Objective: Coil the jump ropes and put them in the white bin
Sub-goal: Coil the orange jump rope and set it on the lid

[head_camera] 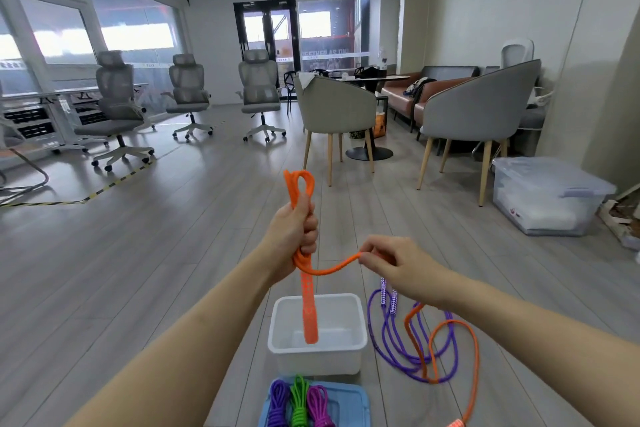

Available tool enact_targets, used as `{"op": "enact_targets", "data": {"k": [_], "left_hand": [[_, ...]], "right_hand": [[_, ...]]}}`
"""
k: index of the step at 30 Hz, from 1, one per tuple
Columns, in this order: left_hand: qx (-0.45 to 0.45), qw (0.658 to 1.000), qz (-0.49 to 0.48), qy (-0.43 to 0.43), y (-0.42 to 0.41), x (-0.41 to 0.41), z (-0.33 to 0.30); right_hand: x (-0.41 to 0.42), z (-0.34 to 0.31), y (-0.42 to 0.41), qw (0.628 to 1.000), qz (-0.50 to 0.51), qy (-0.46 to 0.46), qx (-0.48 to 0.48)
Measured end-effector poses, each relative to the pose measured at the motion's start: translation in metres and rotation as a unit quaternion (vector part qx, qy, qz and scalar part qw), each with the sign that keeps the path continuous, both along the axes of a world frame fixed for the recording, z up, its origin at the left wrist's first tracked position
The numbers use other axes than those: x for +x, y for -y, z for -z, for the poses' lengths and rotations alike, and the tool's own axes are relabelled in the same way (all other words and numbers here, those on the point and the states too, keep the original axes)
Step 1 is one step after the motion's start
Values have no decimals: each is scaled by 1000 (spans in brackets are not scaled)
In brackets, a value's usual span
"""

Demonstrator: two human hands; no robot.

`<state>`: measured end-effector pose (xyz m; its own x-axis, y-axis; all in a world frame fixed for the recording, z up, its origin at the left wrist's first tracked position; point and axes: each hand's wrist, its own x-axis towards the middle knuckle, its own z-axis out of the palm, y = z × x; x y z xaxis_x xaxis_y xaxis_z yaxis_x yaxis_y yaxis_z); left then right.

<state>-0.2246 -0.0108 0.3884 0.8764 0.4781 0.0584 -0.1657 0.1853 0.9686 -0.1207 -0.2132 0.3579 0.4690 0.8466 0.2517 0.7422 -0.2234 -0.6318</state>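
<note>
The white bin (pixel 317 354) sits on the grey plank floor (pixel 173 253) just in front of the person, a rectangular plastic tub with rounded corners and a thick rim. No rope rests on its pale bottom; the only thing over its opening is the orange handle (pixel 309 312), a long, patterned grip that hangs down from the left hand (pixel 294 232) with its tip below the rim line. Nearer the camera lies a blue lid (pixel 349 402), flat and glossy, carrying three tightly wound bundles side by side — a purple coil (pixel 278 404), a green coil (pixel 298 400) and a magenta coil (pixel 320 404).

The left hand is raised with its fingers curled tight around a folded bunch of the orange jump rope (pixel 337 267); a narrow loop of braided cord stands up above the fist. From below the fist a strand sags and rises to the right hand (pixel 398 265), whose thumb and fingertips pinch it. The rest of the orange cord drops behind that wrist and sprawls in loose curves on the floor to the right of the bin, running off the lower edge of the view.

Tangled under and across it lies a purple jump rope (pixel 384 347), uncoiled, its two handles (pixel 388 295) side by side near the right wrist — slim, with a pale pattern.

Further off at the right wall stands a clear storage box (pixel 543 198) with a translucent lid; its contents look white but cannot be made out.
</note>
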Motion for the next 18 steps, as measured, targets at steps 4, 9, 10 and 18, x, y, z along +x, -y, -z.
{"op": "enact_targets", "data": {"k": [4, 9, 10, 18], "left_hand": [[119, 992, 30, -21, 10, -4, 12], [148, 986, 53, -58, 25, -5, 18], [149, 984, 69, -65, 27, -5, 19], [130, 979, 137, -77, 38, -6, 21]], "right_hand": [[-3, -8, -4, 996, 14, 70, 59], [-7, -13, -6, 984, 43, 155, 78], [-7, -12, -7, 981, 49, 172, 80], [1, -5, -14, 941, 86, 302, 123]]}}
